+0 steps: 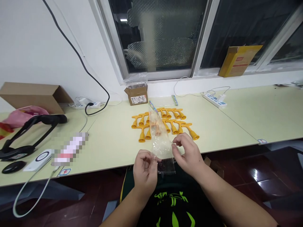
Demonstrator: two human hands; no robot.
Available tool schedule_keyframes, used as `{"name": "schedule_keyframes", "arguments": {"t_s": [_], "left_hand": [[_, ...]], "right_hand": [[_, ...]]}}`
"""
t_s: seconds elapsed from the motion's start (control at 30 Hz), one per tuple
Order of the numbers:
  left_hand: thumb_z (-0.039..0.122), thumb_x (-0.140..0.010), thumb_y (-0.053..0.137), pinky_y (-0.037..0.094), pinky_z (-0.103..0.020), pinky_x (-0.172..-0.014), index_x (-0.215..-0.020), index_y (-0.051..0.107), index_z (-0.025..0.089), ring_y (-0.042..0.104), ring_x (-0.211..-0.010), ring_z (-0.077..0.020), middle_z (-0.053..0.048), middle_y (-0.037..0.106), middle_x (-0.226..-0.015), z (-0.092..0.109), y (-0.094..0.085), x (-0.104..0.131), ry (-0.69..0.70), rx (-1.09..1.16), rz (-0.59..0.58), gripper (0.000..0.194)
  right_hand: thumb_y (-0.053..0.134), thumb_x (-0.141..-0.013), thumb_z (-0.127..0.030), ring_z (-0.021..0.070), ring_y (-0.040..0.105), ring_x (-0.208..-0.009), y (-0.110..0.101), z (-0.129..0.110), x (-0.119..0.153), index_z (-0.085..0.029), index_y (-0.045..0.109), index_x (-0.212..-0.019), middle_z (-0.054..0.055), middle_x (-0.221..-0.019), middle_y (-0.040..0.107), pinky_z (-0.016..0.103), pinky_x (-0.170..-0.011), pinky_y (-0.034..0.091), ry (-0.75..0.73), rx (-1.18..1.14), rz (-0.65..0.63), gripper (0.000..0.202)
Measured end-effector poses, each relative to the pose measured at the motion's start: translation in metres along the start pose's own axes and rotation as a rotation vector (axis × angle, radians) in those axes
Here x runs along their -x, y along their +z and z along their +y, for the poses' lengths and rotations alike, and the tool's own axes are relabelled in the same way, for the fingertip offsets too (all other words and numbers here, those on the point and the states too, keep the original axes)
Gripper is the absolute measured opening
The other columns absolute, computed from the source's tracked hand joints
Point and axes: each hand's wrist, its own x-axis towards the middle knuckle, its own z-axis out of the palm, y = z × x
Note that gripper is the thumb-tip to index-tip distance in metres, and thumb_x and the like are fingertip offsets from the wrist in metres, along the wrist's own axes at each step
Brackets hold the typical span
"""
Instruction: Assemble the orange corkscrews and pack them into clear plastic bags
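Left hand: the left hand point(145, 167) has its fingers curled in, pinching the near part of the clear bag.
Right hand: the right hand point(188, 155) has thumb and forefinger nearly together, pinching the bag's right edge.
Clear bag: the clear bag point(163, 143) is held between both hands at the near table edge; its colored strip point(153, 106) lies at the far end, over the yellow parts.
Yellow parts: the yellow parts point(174, 128) lie in two rough rows beyond the hands, some seen through the bag.
Table: the pale table point(113, 135) bears a small carton point(139, 96) beyond the rows, with a second colored strip point(175, 100) to its right.
Left side: a black mouse point(13, 167) sits beside a white charger point(39, 160).
Right side: a power strip point(215, 100) lies near the wall.
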Motion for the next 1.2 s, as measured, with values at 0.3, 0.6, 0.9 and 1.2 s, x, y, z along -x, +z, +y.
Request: {"name": "schedule_keyframes", "arguments": {"t_s": [0.3, 0.6, 0.9, 1.2], "left_hand": [[0.011, -0.094, 0.062, 0.058, -0.029, -0.075, -0.102, 0.055, 0.023, 0.064, -0.083, -0.0138, -0.002, 0.052, -0.097, -0.031, -0.014, 0.018, -0.021, -0.045, -0.08, 0.015], [0.054, -0.071, 0.089, 0.038, -0.064, -0.118, -0.157, 0.016, 0.047, 0.043, -0.148, -0.0382, -0.014, 0.044, -0.157, -0.019, -0.02, 0.004, -0.602, 0.614, -0.239, 0.114], [0.049, -0.077, 0.086, 0.047, -0.061, -0.11, -0.145, 0.042, 0.043, 0.055, -0.14, -0.0367, -0.012, 0.06, -0.147, -0.009, -0.042, -0.036, -0.645, 0.641, 0.049, 0.081], [0.027, -0.07, 0.092, 0.06, -0.026, -0.081, -0.121, 0.061, 0.023, 0.071, -0.082, -0.0127, -0.002, 0.073, -0.101, -0.026, -0.089, -0.05, -0.747, 0.219, 0.099, 0.06]], "right_hand": [[0.06, -0.097, -0.022, 0.0167, 0.059, -0.074, -0.007, 0.028, 0.002, -0.023, 0.057, -0.098, 0.003, -0.088, 0.06, 0.028, -0.057, 0.051, 0.242, -0.041, 0.149, 0.004], [0.065, -0.092, -0.008, 0.0223, 0.064, -0.097, -0.016, 0.029, 0.0, -0.026, 0.065, -0.108, 0.007, -0.103, 0.062, 0.041, -0.084, 0.058, -0.26, -0.086, -0.018, 0.023], [0.058, -0.087, -0.003, 0.0273, 0.06, -0.107, -0.012, 0.043, 0.005, -0.027, 0.074, -0.096, 0.008, -0.112, 0.059, 0.049, -0.088, 0.055, -0.268, 0.054, -0.042, 0.03], [0.064, -0.086, -0.01, 0.0284, 0.059, -0.104, -0.008, 0.071, 0.019, -0.028, 0.075, -0.1, 0.008, -0.107, 0.055, 0.052, -0.09, 0.052, -0.139, 0.098, 0.082, 0.025]]}}
